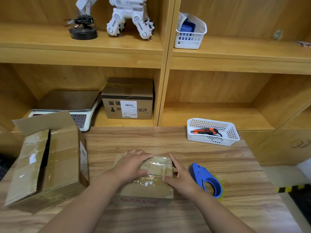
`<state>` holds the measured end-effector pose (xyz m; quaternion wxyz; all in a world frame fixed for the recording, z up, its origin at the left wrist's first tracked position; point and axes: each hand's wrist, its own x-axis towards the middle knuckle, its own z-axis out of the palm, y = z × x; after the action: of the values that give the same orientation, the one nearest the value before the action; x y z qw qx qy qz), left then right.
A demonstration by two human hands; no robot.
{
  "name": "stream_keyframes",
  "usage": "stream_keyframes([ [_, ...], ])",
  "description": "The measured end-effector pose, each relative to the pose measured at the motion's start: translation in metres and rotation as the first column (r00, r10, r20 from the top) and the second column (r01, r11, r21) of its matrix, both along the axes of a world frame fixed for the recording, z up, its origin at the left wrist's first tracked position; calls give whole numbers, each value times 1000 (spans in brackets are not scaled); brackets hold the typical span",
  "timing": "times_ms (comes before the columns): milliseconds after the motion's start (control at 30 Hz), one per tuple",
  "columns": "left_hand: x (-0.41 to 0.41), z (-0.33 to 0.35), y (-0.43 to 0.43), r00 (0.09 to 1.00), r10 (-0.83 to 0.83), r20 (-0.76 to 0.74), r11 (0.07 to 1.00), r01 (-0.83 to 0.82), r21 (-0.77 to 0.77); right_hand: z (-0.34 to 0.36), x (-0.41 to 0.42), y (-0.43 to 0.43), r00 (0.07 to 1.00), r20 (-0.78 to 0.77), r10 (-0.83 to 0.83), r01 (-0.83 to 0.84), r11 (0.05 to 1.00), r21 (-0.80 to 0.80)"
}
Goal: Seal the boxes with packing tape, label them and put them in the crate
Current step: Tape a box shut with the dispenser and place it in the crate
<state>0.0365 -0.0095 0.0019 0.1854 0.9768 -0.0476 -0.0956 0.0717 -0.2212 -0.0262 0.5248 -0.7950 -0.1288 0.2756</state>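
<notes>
Head view: fingers (143,155) press atop the box (146,192).

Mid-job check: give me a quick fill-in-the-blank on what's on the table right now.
1. The left hand and right hand both touch the small ___ mid-table.
2. The tape dispenser right of it is ___ coloured.
3. The orange utility knife lies inside a white ___.
Missing: box; blue; basket.

One head-worn view looks forward and down, close over the table (134,140), facing shelves (235,53).
</notes>
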Motion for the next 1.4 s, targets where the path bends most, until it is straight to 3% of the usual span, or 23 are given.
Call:
stream_keyframes([
  [167, -5, -4, -1, 995, -91, 50, 979, 80, 187, -1, 2, 5, 959, 259, 113, -42, 963, -265],
  [400, -11, -7, -7, 984, -133, 114, 952, 95, 290, 1, 4, 7, 878, 461, 129, 20, 952, -304],
  [600, -8, 0, -7, 963, -136, 235, 956, 65, 288, 13, 10, 18, 616, 746, 253, 118, 907, -404],
  [667, -5, 5, -10, 958, -148, 245, 941, 61, 332, 14, 13, 24, 574, 777, 260, 153, 897, -414],
  [800, 5, 4, -13, 968, -105, 227, 962, 41, 269, 23, 20, 30, 525, 788, 321, 203, 852, -483],
  [867, 10, 8, -16, 983, -62, 173, 951, 5, 310, 29, 23, 33, 514, 782, 352, 212, 831, -514],
  [1000, 17, -3, -14, 977, -16, 211, 945, -54, 324, 35, 24, 39, 503, 771, 389, 270, 777, -568],
  [1167, 19, -5, -13, 978, -14, 210, 957, -48, 287, 31, 25, 50, 426, 759, 493, 246, 743, -622],
  [1400, 17, -9, -14, 975, -30, 220, 961, -32, 274, 28, 29, 48, 381, 822, 424, 158, 846, -509],
])
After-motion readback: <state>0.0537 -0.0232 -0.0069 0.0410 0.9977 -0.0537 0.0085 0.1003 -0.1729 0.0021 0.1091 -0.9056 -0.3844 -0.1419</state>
